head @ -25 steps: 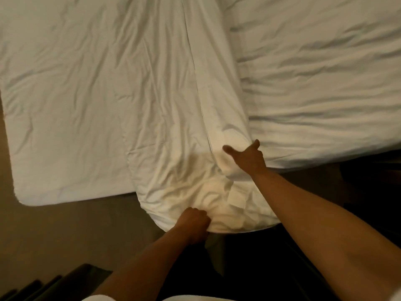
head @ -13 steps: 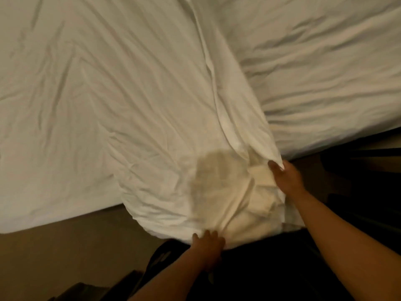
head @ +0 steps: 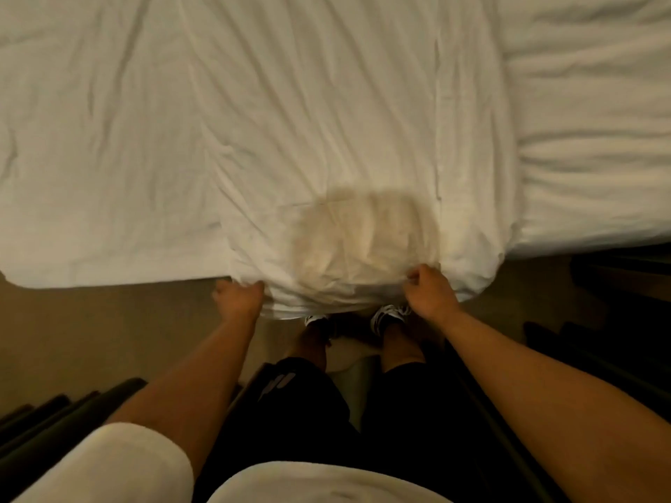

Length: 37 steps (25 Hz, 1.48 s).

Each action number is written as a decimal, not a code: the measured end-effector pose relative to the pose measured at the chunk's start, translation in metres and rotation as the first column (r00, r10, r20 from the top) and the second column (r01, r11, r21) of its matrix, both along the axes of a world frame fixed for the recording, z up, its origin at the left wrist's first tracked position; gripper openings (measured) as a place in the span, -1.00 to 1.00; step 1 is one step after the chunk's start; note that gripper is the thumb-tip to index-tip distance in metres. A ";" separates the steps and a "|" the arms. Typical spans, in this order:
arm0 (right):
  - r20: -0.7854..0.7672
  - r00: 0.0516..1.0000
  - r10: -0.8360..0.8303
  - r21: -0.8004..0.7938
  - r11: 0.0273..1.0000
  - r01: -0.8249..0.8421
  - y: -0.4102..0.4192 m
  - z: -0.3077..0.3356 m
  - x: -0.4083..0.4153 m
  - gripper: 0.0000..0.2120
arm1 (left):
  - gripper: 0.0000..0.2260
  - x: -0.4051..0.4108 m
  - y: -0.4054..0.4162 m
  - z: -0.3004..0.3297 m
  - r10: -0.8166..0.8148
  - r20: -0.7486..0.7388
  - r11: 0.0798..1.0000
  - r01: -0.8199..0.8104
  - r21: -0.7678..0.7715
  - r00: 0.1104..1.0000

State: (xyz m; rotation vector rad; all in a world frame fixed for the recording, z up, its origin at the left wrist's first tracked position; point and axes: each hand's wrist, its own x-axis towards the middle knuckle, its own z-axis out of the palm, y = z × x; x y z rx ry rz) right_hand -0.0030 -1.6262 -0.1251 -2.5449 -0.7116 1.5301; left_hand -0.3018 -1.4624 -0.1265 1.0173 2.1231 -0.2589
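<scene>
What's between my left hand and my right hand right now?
In the head view, the bunched edge of the white sheet fills the gap from the left hand to the right hand, which both grip it; a tan patch lies just beyond.

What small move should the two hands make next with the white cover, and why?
Probably draw the left hand and right hand apart: both grip the near hem of the white cover, which is bunched and wrinkled between them.
</scene>
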 end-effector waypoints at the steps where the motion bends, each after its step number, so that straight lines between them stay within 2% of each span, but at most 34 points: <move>1: -0.023 0.999 0.041 0.045 0.998 -0.040 0.021 0.001 -0.015 -0.79 | -0.28 -0.005 0.015 0.004 0.075 0.082 0.996 -0.078 0.034 0.994; 4: 0.016 0.987 0.159 0.138 0.977 -0.159 0.083 0.009 -0.053 -0.71 | -0.09 -0.010 0.062 0.010 0.242 0.370 0.968 -0.249 -0.029 0.897; 6: 0.087 0.955 0.283 0.181 0.938 -0.294 0.115 0.010 -0.073 -0.62 | -0.03 -0.006 0.084 0.009 0.193 0.459 0.980 -0.195 -0.044 0.867; 9: 0.194 0.879 0.436 0.270 0.837 -0.476 0.152 0.008 -0.101 -0.46 | -0.22 0.004 0.089 0.009 0.060 0.486 0.997 -0.072 0.006 0.872; 11: 0.298 0.817 0.494 0.263 0.780 -0.567 0.173 0.006 -0.118 -0.36 | -0.32 0.000 0.083 0.013 0.017 0.526 1.000 -0.028 0.012 0.850; 14: 0.443 0.779 0.444 0.206 0.795 -0.571 0.180 0.008 -0.135 -0.36 | -0.44 -0.021 0.063 0.024 -0.030 0.584 0.998 -0.012 0.067 0.811; 16: 0.456 0.771 0.445 0.135 0.821 -0.554 0.171 0.009 -0.137 -0.39 | -0.50 -0.040 0.062 0.016 -0.079 0.502 0.997 0.071 0.035 0.861; 17: 0.429 0.767 0.477 0.061 0.832 -0.552 0.164 0.008 -0.133 -0.40 | -0.53 -0.047 0.066 0.008 -0.151 0.394 0.984 0.176 -0.028 0.907; 19: 0.359 0.793 0.491 -0.086 0.864 -0.496 0.148 0.004 -0.115 -0.35 | -0.60 -0.056 0.075 -0.002 -0.289 0.187 0.933 0.320 -0.165 0.939; 21: 0.372 0.817 0.441 -0.166 0.898 -0.408 0.132 0.002 -0.091 -0.30 | -0.62 -0.052 0.081 -0.004 -0.376 0.064 0.913 0.382 -0.146 0.924; 22: 0.404 0.802 0.440 -0.184 0.898 -0.400 0.125 0.002 -0.079 -0.28 | -0.61 -0.046 0.078 -0.002 -0.422 0.017 0.904 0.422 -0.060 0.906; 24: 0.450 0.762 0.466 -0.196 0.884 -0.425 0.112 0.005 -0.056 -0.26 | -0.47 -0.025 0.066 0.004 -0.542 -0.030 0.830 0.540 0.138 0.840; 25: 0.476 0.746 0.466 -0.188 0.882 -0.432 0.106 0.004 -0.042 -0.25 | -0.37 -0.005 0.058 0.006 -0.609 -0.008 0.781 0.601 0.169 0.793; 28: 0.557 0.717 0.419 -0.172 0.903 -0.394 0.085 -0.003 0.010 -0.23 | -0.16 0.079 0.027 0.002 -0.754 0.050 0.656 0.749 0.089 0.655; 31: 0.585 0.748 0.313 -0.129 0.947 -0.294 0.054 -0.011 0.070 -0.25 | -0.19 0.165 -0.007 -0.005 -0.899 0.064 0.438 0.891 0.118 0.433; 33: 0.533 0.776 0.337 -0.062 0.931 -0.361 0.030 -0.012 0.104 -0.26 | -0.24 0.218 -0.024 -0.007 -0.946 0.073 0.322 0.940 0.115 0.316; 35: 0.417 0.808 0.415 0.015 0.886 -0.463 0.001 -0.011 0.142 -0.31 | -0.27 0.279 -0.042 -0.006 -0.949 0.071 0.311 0.948 0.068 0.306; 37: 0.265 0.864 0.429 0.127 0.872 -0.472 -0.037 -0.007 0.179 -0.41 | -0.26 0.340 -0.061 -0.001 -0.934 0.063 0.354 0.935 0.029 0.351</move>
